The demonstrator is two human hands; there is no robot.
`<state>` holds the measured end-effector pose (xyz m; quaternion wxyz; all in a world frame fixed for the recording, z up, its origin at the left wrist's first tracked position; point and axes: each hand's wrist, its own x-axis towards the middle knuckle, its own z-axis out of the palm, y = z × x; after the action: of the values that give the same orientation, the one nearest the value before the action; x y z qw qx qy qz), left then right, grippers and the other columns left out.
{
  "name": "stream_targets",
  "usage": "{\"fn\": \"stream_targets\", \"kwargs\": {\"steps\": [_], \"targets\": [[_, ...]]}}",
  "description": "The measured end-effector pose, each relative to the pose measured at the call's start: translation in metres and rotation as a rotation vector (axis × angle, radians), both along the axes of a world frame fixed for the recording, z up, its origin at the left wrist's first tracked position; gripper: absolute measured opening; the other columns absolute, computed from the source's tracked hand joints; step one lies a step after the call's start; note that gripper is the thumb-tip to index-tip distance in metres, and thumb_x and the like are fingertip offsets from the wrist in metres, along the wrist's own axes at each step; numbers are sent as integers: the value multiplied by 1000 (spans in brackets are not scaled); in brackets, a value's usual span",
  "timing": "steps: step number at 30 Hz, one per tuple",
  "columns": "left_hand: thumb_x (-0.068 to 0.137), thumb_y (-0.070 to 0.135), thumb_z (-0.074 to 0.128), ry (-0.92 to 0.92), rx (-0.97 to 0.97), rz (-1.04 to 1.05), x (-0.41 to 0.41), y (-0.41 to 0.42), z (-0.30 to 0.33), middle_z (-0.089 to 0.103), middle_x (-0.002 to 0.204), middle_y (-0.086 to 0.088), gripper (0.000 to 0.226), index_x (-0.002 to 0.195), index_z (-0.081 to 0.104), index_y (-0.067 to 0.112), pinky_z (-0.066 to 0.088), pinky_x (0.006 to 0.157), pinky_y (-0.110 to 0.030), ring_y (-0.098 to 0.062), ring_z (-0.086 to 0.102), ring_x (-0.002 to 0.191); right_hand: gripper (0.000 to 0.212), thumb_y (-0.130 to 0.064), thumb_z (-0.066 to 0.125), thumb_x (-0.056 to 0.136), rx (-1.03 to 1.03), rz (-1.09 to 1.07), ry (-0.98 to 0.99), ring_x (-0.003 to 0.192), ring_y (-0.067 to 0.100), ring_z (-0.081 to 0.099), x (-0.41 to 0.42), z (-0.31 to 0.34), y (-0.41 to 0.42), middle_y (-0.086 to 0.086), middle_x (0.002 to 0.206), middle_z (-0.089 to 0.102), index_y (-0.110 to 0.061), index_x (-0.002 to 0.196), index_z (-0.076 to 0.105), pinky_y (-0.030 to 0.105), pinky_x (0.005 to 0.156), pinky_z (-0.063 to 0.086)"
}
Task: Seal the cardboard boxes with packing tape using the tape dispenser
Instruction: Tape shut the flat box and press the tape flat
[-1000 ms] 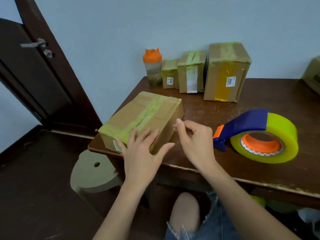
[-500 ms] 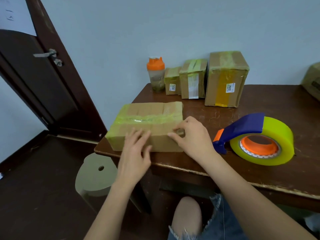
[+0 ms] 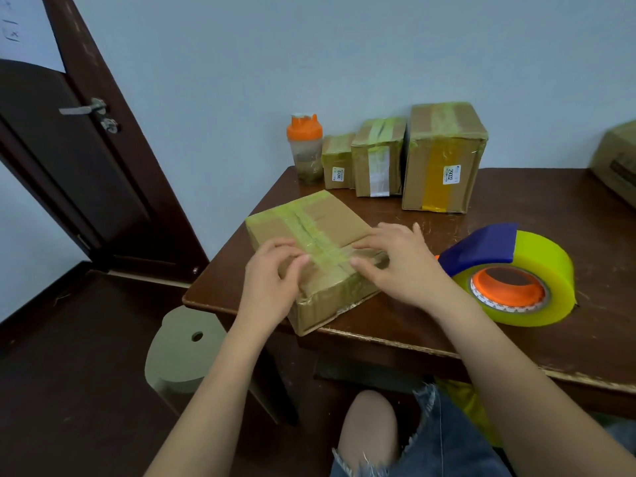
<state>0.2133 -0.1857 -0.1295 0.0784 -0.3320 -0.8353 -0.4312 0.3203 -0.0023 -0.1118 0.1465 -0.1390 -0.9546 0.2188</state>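
Note:
A flat cardboard box [image 3: 330, 222] lies at the near left corner of the brown table [image 3: 550, 201], with a strip of yellow-green tape along its top seam. My left hand [image 3: 272, 284] rests on the box's near left part, fingers curled toward the tape. My right hand [image 3: 395, 263] lies on its near right part, fingers stretched toward the tape strip. The tape dispenser [image 3: 509, 270], blue with an orange hub and a big yellow roll, lies on the table just right of my right hand, untouched.
Three taped boxes stand along the wall: small [image 3: 339, 161], medium [image 3: 378, 156], tall [image 3: 444, 156]. An orange-lidded shaker bottle [image 3: 304, 149] stands left of them. Another box [image 3: 616, 163] sits at the far right edge. A round stool [image 3: 186, 349] and a dark door [image 3: 69, 160] are on the left.
The box has been turned on the table so its taped seam now runs toward me. Both hands have moved from its side onto its top near the tape.

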Motion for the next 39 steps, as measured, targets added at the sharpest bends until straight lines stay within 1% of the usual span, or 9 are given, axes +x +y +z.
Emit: {"fn": "stream_targets", "kwargs": {"steps": [3, 6, 12, 18, 21, 26, 31, 36, 39], "targets": [[76, 41, 78, -82, -113, -276, 21, 1, -2, 61, 119, 22, 36, 110, 71, 32, 29, 112, -22, 6, 46, 122, 58, -51, 64, 86, -142, 77, -177, 147, 22, 19, 9, -6, 11, -5, 159, 23, -39, 141, 47, 55, 120, 9], [74, 26, 81, -5, -59, -238, 12, 1, -12, 65, 111, 20, 31, 105, 74, 28, 15, 122, -27, 10, 52, 115, 54, -35, 69, 87, -100, 45, -128, 139, 24, 34, 13, -5, 10, -2, 153, 39, -34, 138, 52, 41, 115, 25], [77, 9, 80, 41, 125, 14, -1, -3, -20, 71, 92, 11, 15, 88, 78, 18, 44, 107, -34, -3, 65, 100, 38, -37, 61, 93, 178, -33, -120, 115, 20, 57, 18, 3, -7, 1, 120, 67, -26, 130, 61, 33, 94, 47], [79, 1, 76, 68, 91, -81, -10, -9, -23, 72, 96, 7, 19, 93, 78, 14, 37, 108, -16, 8, 62, 100, 29, -36, 47, 100, 272, -45, -83, 98, 22, 63, 21, 4, -14, 1, 101, 71, -22, 113, 69, 36, 84, 52], [82, -5, 71, 125, 112, -65, -10, -7, -26, 72, 94, 6, 19, 91, 78, 10, 35, 106, -10, -3, 65, 100, 28, -34, 49, 100, 262, -89, -44, 94, 22, 64, 21, 1, -17, 2, 96, 71, -20, 108, 71, 36, 78, 54], [90, -4, 60, 140, 9, -90, -4, 0, -27, 67, 97, 6, 19, 96, 73, 8, 44, 107, -41, -16, 64, 108, 23, -26, 48, 99, 270, -136, -109, 91, 22, 59, 22, 4, -18, 3, 96, 67, -21, 110, 68, 34, 71, 53], [90, 5, 52, 220, -325, -51, 17, 17, -8, 51, 119, 5, 23, 107, 56, 20, -8, 120, -46, -22, 40, 134, 32, -26, 50, 97, 277, -160, -119, 119, 25, 44, 38, 38, 2, 3, 119, 63, -25, 127, 60, 41, 86, 49], [90, 8, 55, 252, -234, -270, 47, 54, 0, 51, 138, 4, 38, 125, 61, 21, -3, 122, -40, -13, 32, 141, 56, -59, 56, 88, 323, -292, -256, 143, 34, 18, 74, 64, 41, 0, 157, 29, -45, 140, 43, 48, 118, 15], [93, 19, 58, 255, -294, -327, 59, 73, -12, 47, 147, 5, 45, 138, 53, 21, 1, 123, -36, -8, 32, 141, 66, -70, 54, 82, 300, -266, -388, 140, 33, 23, 81, 57, 51, 0, 155, 32, -47, 142, 39, 48, 113, 25]]}}
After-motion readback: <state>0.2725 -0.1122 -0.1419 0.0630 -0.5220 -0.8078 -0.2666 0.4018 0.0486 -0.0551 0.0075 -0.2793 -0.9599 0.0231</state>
